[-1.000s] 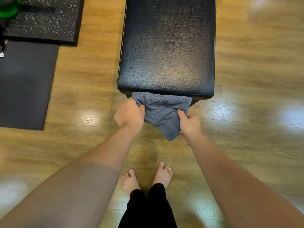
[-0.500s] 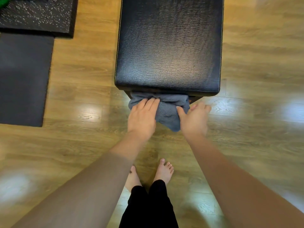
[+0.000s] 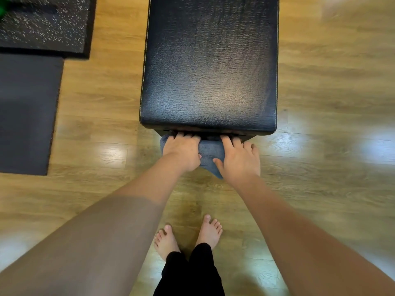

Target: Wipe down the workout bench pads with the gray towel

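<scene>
The bench pad (image 3: pixel 209 71) is black, shiny and wrinkly, like leather. The towel (image 3: pixel 210 149) is soft, fuzzy gray cloth. The floor (image 3: pixel 331 167) is smooth, glossy wood. 1 speckled mat (image 3: pixel 42 24) looks rough; 1 plain mat (image 3: pixel 25 114) looks dull.

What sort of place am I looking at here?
Probably a home gym or workout room: a black padded bench stands on a wood floor, with a speckled rubber mat and a dark mat laid beside it.

The black, grained bench pad (image 3: pixel 209 71) lies flat and glossy. The gray towel (image 3: pixel 210 149) sits bunched against its near end.
</scene>
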